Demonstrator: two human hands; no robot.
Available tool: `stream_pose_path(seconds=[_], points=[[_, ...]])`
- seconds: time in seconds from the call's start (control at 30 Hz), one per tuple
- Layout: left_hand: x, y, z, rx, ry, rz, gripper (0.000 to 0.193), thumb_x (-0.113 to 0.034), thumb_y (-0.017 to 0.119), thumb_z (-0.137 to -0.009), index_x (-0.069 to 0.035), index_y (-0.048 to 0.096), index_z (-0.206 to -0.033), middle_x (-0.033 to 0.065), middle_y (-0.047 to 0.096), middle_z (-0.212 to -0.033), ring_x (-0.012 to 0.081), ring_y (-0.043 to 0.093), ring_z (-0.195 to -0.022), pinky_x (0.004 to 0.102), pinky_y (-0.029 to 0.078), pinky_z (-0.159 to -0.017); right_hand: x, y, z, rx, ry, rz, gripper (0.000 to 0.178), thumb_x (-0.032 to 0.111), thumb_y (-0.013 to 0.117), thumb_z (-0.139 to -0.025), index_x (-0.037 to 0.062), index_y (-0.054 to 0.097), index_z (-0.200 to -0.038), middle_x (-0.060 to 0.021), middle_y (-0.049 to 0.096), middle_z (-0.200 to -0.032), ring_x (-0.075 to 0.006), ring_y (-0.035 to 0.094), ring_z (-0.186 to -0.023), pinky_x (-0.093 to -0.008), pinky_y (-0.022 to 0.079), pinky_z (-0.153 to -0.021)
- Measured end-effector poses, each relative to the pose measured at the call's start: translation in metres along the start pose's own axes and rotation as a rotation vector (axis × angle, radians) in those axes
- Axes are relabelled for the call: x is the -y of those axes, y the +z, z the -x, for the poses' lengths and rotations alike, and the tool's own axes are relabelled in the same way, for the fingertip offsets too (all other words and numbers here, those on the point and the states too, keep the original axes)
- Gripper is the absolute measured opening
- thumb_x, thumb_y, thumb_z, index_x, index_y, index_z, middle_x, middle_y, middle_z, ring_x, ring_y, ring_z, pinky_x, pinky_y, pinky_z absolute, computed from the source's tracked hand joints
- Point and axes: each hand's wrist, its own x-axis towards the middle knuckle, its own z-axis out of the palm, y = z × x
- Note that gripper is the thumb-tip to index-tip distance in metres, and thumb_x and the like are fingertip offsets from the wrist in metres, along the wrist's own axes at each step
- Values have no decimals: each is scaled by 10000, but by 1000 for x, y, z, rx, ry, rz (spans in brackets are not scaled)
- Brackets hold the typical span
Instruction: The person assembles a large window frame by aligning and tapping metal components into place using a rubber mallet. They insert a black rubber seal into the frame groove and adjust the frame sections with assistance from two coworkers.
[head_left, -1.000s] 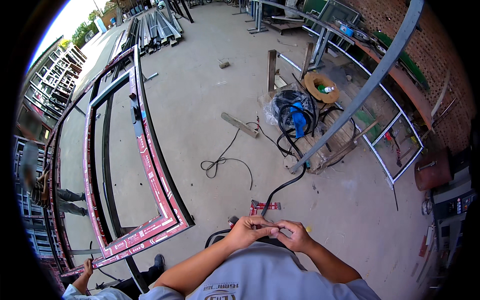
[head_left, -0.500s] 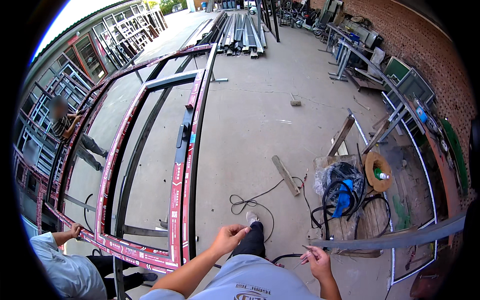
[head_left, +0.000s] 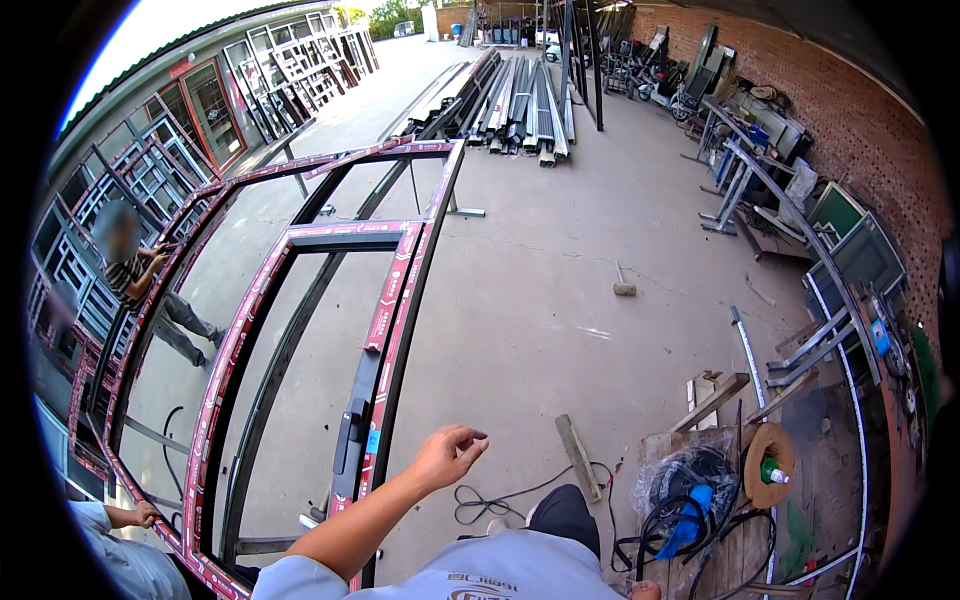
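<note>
Two bare hands were noted, clock positions read from the centre of view. The left hand [head_left: 450, 457], at 6 o'clock, was half open with fingers loosely bent; nothing was seen in its grip. Of the right hand [head_left: 645, 590], at 5 o'clock, only a part showed at the lower rim; its state could not be told. The large frame [head_left: 383, 322] stood at 9 o'clock, its near edge just beside the left hand. Open concrete floor [head_left: 530, 330] ran from that edge toward 3 o'clock, broken by a mallet [head_left: 625, 288]. Room was tighter at 5 o'clock, where a wooden block [head_left: 579, 457] and black cable coils lay. A co-worker's hand [head_left: 147, 514] rested on the frame at 8 o'clock.

Half a second earlier, the right hand was in full view with something slim in its fingers, and the left thumb and fingertips were brought together; the left had since loosened.

The frame was of dark bars covered in red printed film, with a smooth, elongated dark handle [head_left: 350, 437]. Ribbed metal profiles [head_left: 525, 105] lay stacked at 12 o'clock. A rough tan disc [head_left: 763, 440], at 4 o'clock, had a bottle at its middle.
</note>
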Motion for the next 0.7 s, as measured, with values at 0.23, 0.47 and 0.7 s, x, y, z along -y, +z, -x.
stream_pose_path(seconds=[0.23, 0.47, 0.7], points=[[58, -38, -100, -192, -206, -200, 322, -343, 721, -1007, -78, 782, -1179, 105, 741, -964, 284, 701, -970, 424, 551, -886, 176, -25, -160, 280, 20, 120, 318, 305, 686, -1004, 6, 726, -1104, -184, 759, -909, -302, 714, -785, -433, 559, -721], [109, -95, -195, -378, -370, -346, 336, -323, 742, -975, -84, 763, -1211, 123, 724, -1079, 323, 674, -1050, 444, 544, -929, 398, -130, -476, 19, -418, 100, 264, 232, 698, -1007, -31, 708, -1029, -74, 687, -762, -182, 639, -650, -379, 524, -608], [169, -140, -264, -681, -557, -351, 566, -322, 789, -923, -68, 634, -1404, 195, 598, -1418, 392, 548, -1331, 481, 458, -1138, 746, -244, -569, -220, -690, -84, 236, 213, 668, -1044, -15, 699, -993, 32, 544, -679, -76, 474, -609, -297, 378, -554]])
